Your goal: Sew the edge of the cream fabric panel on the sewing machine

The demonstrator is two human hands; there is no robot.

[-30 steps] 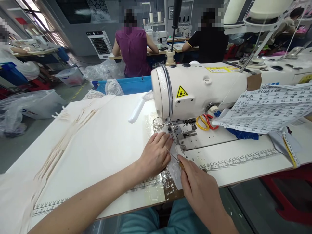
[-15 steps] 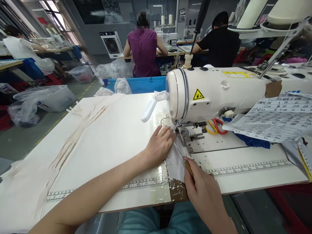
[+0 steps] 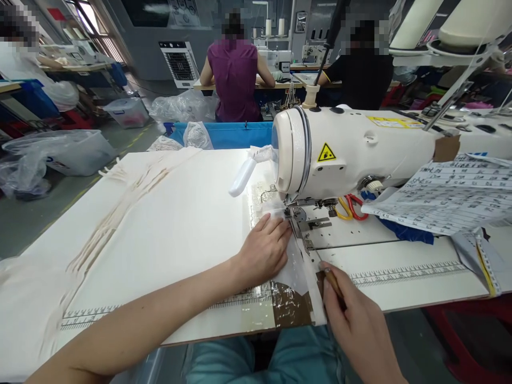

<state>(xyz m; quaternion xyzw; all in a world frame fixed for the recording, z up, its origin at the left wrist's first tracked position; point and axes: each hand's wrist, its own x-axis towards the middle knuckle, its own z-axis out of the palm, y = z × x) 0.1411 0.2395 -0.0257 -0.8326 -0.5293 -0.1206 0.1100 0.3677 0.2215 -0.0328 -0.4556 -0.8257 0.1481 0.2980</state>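
Observation:
My left hand (image 3: 264, 252) lies palm down on a thin white fabric piece (image 3: 295, 271), its fingers stretched toward the presser foot (image 3: 288, 211) of the white sewing machine (image 3: 348, 144). A narrow white strip (image 3: 315, 290) runs from the foot area down past the table's front edge. To the right of that strip, my right hand (image 3: 358, 317) is closed around the wooden handle of an awl (image 3: 334, 281). Its thin metal shaft points up and left, near a small metal fitting on the machine bed. The fabric under my left palm is hidden.
Red-and-yellow-handled scissors (image 3: 352, 207) lie behind the needle area. Handwritten paper sheets (image 3: 452, 194) and blue cloth (image 3: 408, 230) are at the right. Cream fabric (image 3: 116, 224) spreads across the left of the white table (image 3: 192, 213). Other people sit at machines beyond.
My right hand has moved right and slightly down with the awl, away from my left hand. The white strip now shows along the fabric's right side. My left hand sits slightly lower.

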